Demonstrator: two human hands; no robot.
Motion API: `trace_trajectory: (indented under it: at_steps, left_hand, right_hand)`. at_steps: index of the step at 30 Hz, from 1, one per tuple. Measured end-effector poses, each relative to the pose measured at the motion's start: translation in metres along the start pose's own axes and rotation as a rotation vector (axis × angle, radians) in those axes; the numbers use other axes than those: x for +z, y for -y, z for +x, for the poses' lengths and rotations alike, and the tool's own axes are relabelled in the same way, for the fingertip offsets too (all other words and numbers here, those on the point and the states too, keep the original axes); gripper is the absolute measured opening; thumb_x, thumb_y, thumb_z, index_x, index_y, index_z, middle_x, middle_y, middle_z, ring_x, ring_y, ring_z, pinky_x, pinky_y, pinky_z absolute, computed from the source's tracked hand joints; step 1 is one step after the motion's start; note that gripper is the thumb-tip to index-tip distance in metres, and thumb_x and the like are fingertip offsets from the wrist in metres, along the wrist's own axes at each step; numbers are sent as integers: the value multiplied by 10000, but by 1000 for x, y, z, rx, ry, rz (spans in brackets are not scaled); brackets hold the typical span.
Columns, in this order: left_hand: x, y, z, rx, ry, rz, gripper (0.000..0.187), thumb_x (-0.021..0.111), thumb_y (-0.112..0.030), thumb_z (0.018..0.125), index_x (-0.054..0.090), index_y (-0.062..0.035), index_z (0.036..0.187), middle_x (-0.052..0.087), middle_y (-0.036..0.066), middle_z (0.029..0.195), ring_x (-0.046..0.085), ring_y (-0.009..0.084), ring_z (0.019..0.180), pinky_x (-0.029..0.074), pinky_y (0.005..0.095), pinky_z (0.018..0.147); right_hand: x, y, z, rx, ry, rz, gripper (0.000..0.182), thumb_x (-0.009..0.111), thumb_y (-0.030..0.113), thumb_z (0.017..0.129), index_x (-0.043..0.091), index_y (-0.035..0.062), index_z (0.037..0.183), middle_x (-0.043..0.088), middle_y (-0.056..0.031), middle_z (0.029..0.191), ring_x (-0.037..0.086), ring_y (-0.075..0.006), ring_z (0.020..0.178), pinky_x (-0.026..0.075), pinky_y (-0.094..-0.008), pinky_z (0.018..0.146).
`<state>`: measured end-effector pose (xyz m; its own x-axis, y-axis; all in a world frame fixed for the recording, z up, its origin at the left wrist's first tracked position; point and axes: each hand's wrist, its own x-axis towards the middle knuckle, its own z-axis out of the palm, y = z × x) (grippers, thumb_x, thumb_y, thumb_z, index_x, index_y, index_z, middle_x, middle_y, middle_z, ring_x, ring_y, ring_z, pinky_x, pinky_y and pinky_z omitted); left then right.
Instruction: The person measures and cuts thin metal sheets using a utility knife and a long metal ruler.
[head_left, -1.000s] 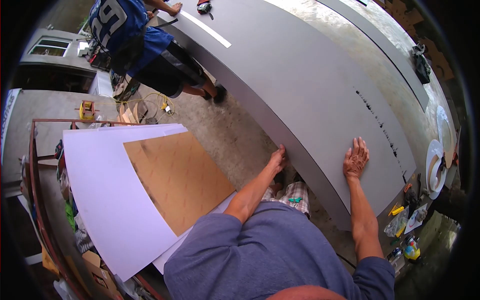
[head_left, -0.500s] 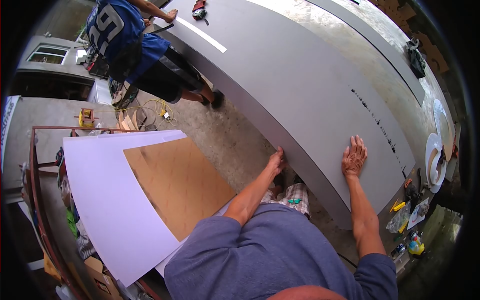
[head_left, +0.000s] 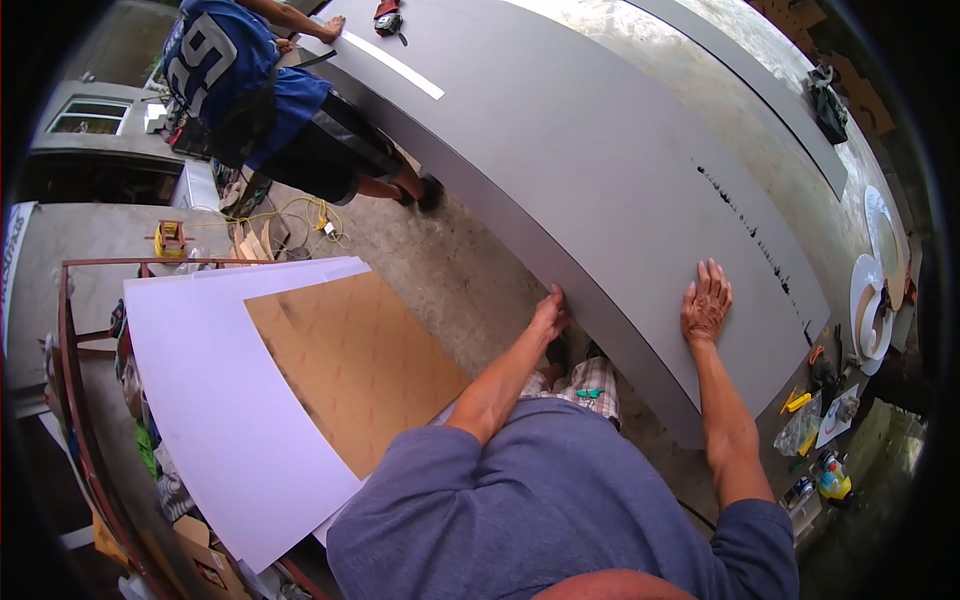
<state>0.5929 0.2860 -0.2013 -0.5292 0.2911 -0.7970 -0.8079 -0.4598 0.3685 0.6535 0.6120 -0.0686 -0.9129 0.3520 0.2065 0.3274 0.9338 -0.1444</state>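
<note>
A long grey panel box (head_left: 560, 130) stretches from the upper left to the lower right. My right hand (head_left: 708, 300) lies flat on its top face, fingers spread, left of a broken line of black marks (head_left: 752, 233). My left hand (head_left: 550, 312) is at the near side face, with fingertips against it; the fingers are partly bent and I cannot make out whether they grip anything. A white strip (head_left: 395, 68) lies on the panel's far end, near a red and black tape measure (head_left: 389, 22).
A co-worker in a blue shirt (head_left: 215, 75) stands at the far end, one hand on the panel. White sheets (head_left: 220, 400) and a brown board (head_left: 355, 370) lie to the left. Yellow cord (head_left: 325, 222) runs over the floor. Tools and bottles (head_left: 832, 478) sit at the right.
The view has shifted slightly. My right hand stays flat on the panel and my left hand stays at its side face. The co-worker's hand remains at the far end.
</note>
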Motion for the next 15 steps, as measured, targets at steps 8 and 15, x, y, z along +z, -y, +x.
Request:
trace_trajectory:
  at_steps: [8, 15]
  left_hand:
    - [-3, 4, 7, 1, -37, 14, 648, 579, -544, 929, 502, -35, 1323, 555, 106, 1322, 538, 281, 1167, 450, 509, 997]
    - [-1, 2, 2, 5, -17, 12, 647, 567, -549, 942, 492, -43, 1339, 536, 93, 1367, 521, 277, 1176, 427, 500, 1010]
  right_hand:
    - [1, 0, 0, -9, -18, 16, 456, 476, 234, 962, 455, 167, 1413, 397, -13, 1510, 320, -212, 1419, 210, -451, 1195]
    - [3, -1, 0, -11, -13, -3, 459, 483, 234, 964, 455, 165, 1417, 401, -20, 1510, 325, -217, 1419, 215, -454, 1193]
